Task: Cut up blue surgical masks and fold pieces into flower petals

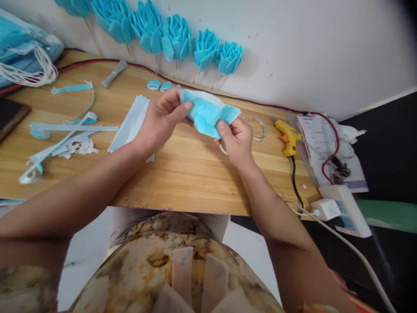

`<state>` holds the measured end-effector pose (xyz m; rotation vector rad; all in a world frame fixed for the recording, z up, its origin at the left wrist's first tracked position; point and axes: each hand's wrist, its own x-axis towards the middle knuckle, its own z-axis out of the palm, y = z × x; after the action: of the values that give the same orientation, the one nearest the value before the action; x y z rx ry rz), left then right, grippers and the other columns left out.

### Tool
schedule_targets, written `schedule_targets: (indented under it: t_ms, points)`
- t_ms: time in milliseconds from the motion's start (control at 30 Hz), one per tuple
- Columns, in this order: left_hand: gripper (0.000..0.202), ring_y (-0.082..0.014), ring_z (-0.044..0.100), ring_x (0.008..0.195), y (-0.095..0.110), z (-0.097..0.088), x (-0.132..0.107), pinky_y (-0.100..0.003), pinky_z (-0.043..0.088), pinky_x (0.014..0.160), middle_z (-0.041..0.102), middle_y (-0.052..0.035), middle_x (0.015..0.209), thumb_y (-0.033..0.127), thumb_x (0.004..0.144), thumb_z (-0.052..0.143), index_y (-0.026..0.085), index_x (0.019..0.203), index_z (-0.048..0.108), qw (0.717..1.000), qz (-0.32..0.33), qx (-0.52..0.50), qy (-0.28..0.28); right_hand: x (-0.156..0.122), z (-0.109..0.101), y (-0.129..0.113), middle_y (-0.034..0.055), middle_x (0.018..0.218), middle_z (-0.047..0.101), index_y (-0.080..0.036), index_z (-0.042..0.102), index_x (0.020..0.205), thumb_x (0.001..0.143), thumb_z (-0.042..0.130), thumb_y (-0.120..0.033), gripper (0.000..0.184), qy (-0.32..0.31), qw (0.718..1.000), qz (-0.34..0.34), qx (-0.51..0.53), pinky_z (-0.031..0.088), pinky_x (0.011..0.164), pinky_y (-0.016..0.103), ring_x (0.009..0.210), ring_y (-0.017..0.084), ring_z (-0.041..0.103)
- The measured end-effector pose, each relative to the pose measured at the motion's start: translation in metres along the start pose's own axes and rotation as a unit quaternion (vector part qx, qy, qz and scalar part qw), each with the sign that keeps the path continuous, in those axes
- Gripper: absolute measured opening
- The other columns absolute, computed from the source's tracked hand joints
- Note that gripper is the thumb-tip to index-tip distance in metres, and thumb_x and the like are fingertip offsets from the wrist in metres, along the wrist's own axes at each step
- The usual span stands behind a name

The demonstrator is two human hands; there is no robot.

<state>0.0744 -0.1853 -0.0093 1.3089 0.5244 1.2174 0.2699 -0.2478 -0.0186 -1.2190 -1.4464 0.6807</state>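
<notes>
Both my hands hold a blue piece of face-mask fabric [208, 112] above the wooden table [182, 178]. My left hand [161, 119] pinches its left end between thumb and fingers. My right hand [236, 139] pinches the lower right edge with the thumb on top. The fabric is creased and partly folded between them. A flat mask piece [130, 124], pale side up, lies on the table just under my left wrist.
Several blue fabric flowers [177, 37] on sticks lean against the wall. Cut strips and scraps [65, 134] litter the left side. A tape ring [257, 128], a yellow glue gun [288, 137], papers and a power strip [345, 208] sit at the right. A pack of masks [22, 52] lies far left.
</notes>
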Motion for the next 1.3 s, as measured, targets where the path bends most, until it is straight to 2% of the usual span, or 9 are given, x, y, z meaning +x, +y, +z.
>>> schedule_targets:
  t_ms: [67,133,267,433,600,767,1067,1167,1300]
  points:
    - [0.021,-0.0178,0.07,0.086,0.004,0.0,0.001,-0.031,0.061,0.079,0.074,-0.0027,0.092,0.041,0.087,0.082,0.023,0.097,0.076,0.998,0.058,0.001,-0.011,-0.001,-0.001,-0.005,-0.0037,0.063,0.061,-0.023,0.066,0.079,0.089,0.065,-0.069,0.047,0.02,0.999,-0.028,-0.001,0.051,0.055,0.025,0.054,0.011,0.059]
    - [0.015,-0.0174,0.069,0.087,0.004,-0.002,0.001,-0.031,0.06,0.081,0.073,-0.0027,0.09,0.037,0.091,0.078,0.023,0.098,0.077,0.997,0.068,0.008,-0.02,-0.001,-0.001,-0.005,-0.0035,0.064,0.061,-0.023,0.067,0.079,0.089,0.066,-0.069,0.047,0.024,0.999,-0.034,-0.011,0.051,0.056,0.026,0.057,0.012,0.06]
    - [0.011,-0.0143,0.063,0.074,-0.005,-0.008,0.004,-0.029,0.058,0.066,0.067,-0.0013,0.086,0.033,0.09,0.077,0.022,0.093,0.076,1.0,0.007,-0.001,0.01,0.001,-0.001,0.002,-0.0037,0.058,0.058,-0.022,0.063,0.07,0.093,0.062,-0.068,0.051,0.011,0.999,-0.017,-0.038,0.046,0.054,0.026,0.053,0.011,0.056]
    - [0.012,-0.0145,0.058,0.073,-0.012,-0.007,0.004,-0.026,0.051,0.055,0.07,-0.0018,0.086,0.034,0.09,0.077,0.022,0.088,0.075,0.997,-0.064,0.029,0.038,0.002,-0.001,0.001,-0.0039,0.054,0.057,-0.022,0.059,0.064,0.094,0.06,-0.067,0.055,0.007,0.999,0.0,-0.038,0.045,0.053,0.025,0.049,0.01,0.053]
    - [0.008,-0.0164,0.07,0.08,-0.009,-0.002,0.002,-0.026,0.057,0.063,0.074,-0.0031,0.09,0.025,0.091,0.073,0.017,0.091,0.073,0.989,-0.14,0.023,0.041,0.004,-0.001,0.0,-0.0045,0.052,0.055,-0.022,0.057,0.065,0.092,0.062,-0.068,0.054,0.018,0.999,0.025,-0.042,0.044,0.051,0.025,0.048,0.01,0.052]
    - [0.009,-0.0139,0.071,0.076,-0.011,-0.001,0.0,-0.025,0.061,0.067,0.075,-0.0031,0.087,0.023,0.089,0.074,0.014,0.092,0.073,0.984,-0.175,-0.009,0.029,0.006,-0.002,0.007,-0.005,0.052,0.055,-0.022,0.057,0.065,0.091,0.063,-0.068,0.054,0.017,0.998,0.027,-0.048,0.043,0.05,0.024,0.047,0.009,0.052]
    - [0.012,-0.0187,0.075,0.093,-0.004,-0.001,0.004,-0.029,0.062,0.08,0.075,-0.0028,0.091,0.028,0.09,0.078,0.018,0.087,0.072,0.989,-0.135,-0.048,0.032,0.001,-0.001,0.0,-0.0062,0.052,0.051,-0.023,0.055,0.067,0.093,0.062,-0.066,0.051,0.117,0.992,0.008,-0.034,0.042,0.045,0.022,0.048,0.009,0.055]
    - [0.019,-0.0172,0.073,0.081,-0.005,-0.004,0.005,-0.027,0.06,0.071,0.072,-0.0018,0.081,0.031,0.089,0.08,0.018,0.081,0.068,0.988,-0.142,-0.041,0.045,0.002,-0.002,0.001,-0.0068,0.052,0.05,-0.024,0.057,0.069,0.092,0.064,-0.066,0.049,0.104,0.994,0.024,-0.016,0.042,0.044,0.021,0.047,0.009,0.055]
    - [0.027,-0.0102,0.062,0.058,-0.008,-0.009,0.006,-0.022,0.051,0.055,0.064,0.0023,0.064,0.033,0.087,0.083,0.02,0.073,0.064,0.988,-0.14,-0.042,0.056,0.011,-0.007,0.01,-0.0083,0.052,0.047,-0.023,0.055,0.071,0.089,0.066,-0.069,0.05,0.119,0.991,0.054,0.03,0.041,0.043,0.021,0.045,0.007,0.051]
